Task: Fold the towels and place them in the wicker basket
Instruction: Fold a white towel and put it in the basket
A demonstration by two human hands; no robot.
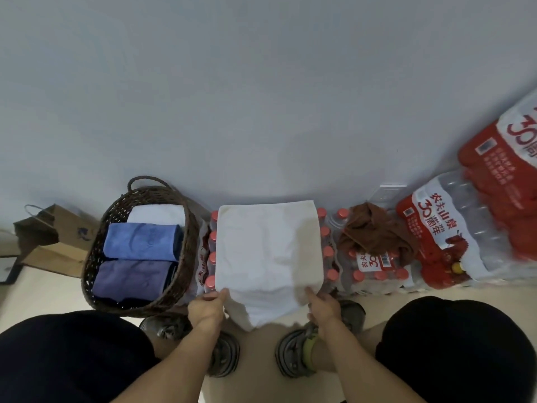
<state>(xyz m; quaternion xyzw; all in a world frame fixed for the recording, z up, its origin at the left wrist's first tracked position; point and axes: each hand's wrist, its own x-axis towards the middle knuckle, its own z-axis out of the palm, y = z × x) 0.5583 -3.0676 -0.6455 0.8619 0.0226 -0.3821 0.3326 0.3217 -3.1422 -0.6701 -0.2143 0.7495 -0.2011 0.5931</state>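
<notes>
A white towel point(267, 251) lies spread flat over a pack of bottles, its near edge hanging down toward me. My left hand point(207, 305) pinches its near left corner and my right hand point(321, 305) pinches its near right corner. The dark wicker basket point(190, 245) stands to the left against the wall. Inside it lie a folded white towel point(158, 215), a folded blue towel point(142, 241) and a folded purple towel point(132, 279). A crumpled brown towel point(374, 232) rests on bottles to the right.
Shrink-wrapped packs of red-capped water bottles point(374, 271) line the wall, with larger red-and-white packs point(453, 234) stacked at the right. A brown paper bag point(55, 237) sits left of the basket. My knees and shoes fill the foreground.
</notes>
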